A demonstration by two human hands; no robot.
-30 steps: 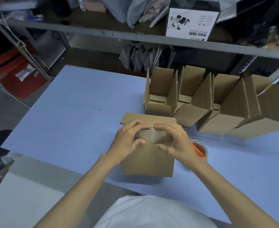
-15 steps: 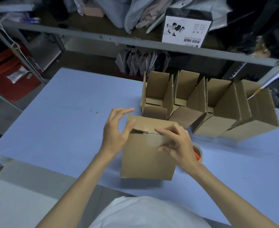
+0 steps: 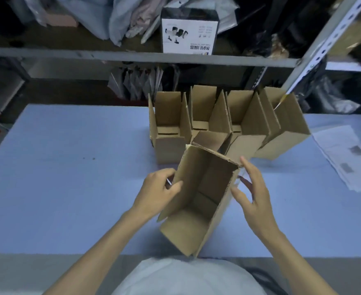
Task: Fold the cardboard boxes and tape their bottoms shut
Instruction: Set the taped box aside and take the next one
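— Where's the box?
— The cardboard box (image 3: 198, 201) is tilted between both hands, open end up, above the table (image 3: 68, 167). The left hand (image 3: 158, 188) pinches its left wall. The right hand (image 3: 254, 194) is spread open just beside its right wall.
— And beyond them?
— A row of folded boxes (image 3: 252, 120).

A plain whitish shirt (image 3: 186, 277) covers the chest — the 2 forearms (image 3: 103, 241) in view are bare.
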